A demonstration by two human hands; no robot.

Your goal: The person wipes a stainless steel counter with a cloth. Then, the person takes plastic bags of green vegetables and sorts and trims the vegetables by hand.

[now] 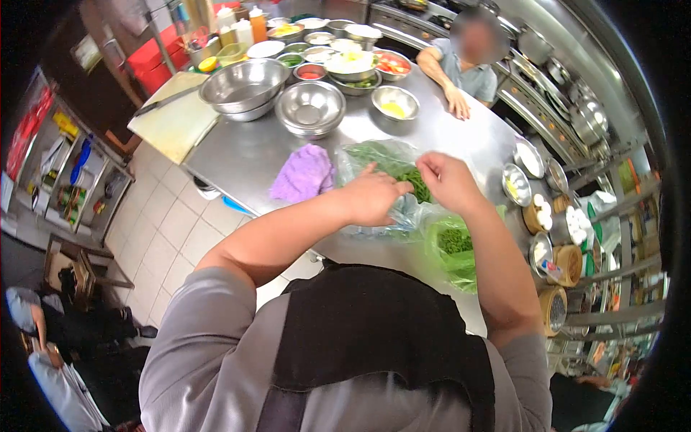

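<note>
A clear plastic bag (353, 160) with leafy greens (417, 184) in it lies on the steel table in front of me. My left hand (378, 196) is over the bag's near side, its fingers curled round the crumpled plastic. At the bag's right side, my right hand (448, 180) is closed in a pinch beside the greens. Whatever is between those fingertips is too small to make out. Just below, a light green plastic bag (464, 270) stands open around curly greens (455, 241). A purple cloth (304, 173) lies to the left of my left hand.
Steel bowls (311, 108) and a bowl of yellow liquid (395, 104) stand beyond the bags. A cutting board (173, 119) with a knife (169, 99) is at the far left corner. A person (471, 68) leans on the far edge. Bowls and eggs (541, 212) line the right.
</note>
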